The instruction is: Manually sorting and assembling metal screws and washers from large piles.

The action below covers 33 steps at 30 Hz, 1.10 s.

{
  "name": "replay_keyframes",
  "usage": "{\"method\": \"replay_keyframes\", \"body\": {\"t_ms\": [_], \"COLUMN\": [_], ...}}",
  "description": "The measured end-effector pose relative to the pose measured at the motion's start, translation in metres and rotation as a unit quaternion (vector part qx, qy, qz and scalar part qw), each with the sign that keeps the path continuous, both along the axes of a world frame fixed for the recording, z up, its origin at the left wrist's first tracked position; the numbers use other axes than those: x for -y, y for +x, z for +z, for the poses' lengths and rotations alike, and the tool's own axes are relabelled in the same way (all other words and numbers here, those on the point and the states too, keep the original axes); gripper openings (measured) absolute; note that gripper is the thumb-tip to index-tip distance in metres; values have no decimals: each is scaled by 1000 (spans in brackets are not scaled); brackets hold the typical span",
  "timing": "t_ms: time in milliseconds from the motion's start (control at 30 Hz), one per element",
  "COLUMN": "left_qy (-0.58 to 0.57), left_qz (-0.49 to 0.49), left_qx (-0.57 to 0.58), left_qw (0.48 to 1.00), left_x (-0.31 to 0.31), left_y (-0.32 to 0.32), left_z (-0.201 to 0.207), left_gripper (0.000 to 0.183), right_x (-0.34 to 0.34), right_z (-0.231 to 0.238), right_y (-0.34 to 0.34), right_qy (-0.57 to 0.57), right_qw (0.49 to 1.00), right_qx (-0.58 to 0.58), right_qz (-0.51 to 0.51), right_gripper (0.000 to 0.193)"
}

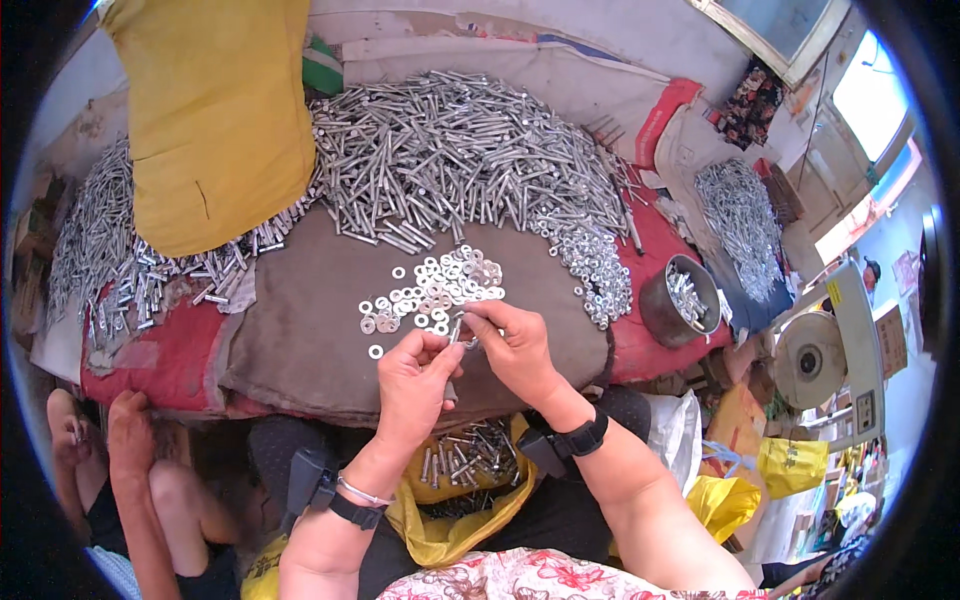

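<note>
My left hand [415,375] is closed, pinching a silvery metal bolt [456,330] upright between thumb and fingertips. Close against its upper end, my right hand [512,345] has thumb and fingers pressed together; whatever small part they hold is hidden by the fingers. Just beyond both hands, flat washers [440,283] lie scattered on a brown cloth pad [290,320]. In my lap, below the hands, a yellow sack [420,525] gapes around several bolts [465,455].
A large heap of bolts [450,150] covers the far table, with nuts [590,265] at its right end. Right of the pad stands a dark bucket [655,315] of metal parts. A yellow sack [215,120] covers bolts at left. Another person's hand [130,425] is at lower left; a scale [810,355] stands right.
</note>
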<state>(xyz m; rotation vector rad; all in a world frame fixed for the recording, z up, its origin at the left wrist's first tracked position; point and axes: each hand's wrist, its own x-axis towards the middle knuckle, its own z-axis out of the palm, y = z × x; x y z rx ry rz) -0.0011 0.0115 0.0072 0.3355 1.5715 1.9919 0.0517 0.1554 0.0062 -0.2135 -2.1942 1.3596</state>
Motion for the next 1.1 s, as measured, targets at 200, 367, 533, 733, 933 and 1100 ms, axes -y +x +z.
{"method": "replay_keyframes", "body": {"t_ms": [200,367,533,733,933,1100], "left_qy": [7,10,-4,-19,0,-21], "left_qz": [-30,-3,0,-5,4,22], "left_qx": [15,-71,-84,-34,-68,-65], "left_qw": [999,997,996,999,998,997], "left_x": [4,1,3,0,-2,5], "left_y": [-3,3,8,11,9,7], "left_z": [3,10,4,9,1,-1], "left_gripper": [7,6,5,8,8,9], "right_x": [1,-13,-21,-104,-126,-96], "right_z": [11,16,30,20,1,9], "right_y": [6,10,6,-5,-22,-20], "right_qy": [152,-93,-154,320,499,399], "right_qw": [986,992,971,927,790,868], "right_qx": [-61,40,73,62,238,198], "right_qz": [7,82,167,-186,-263,-218], "right_gripper": [12,17,17,15,10,11]}}
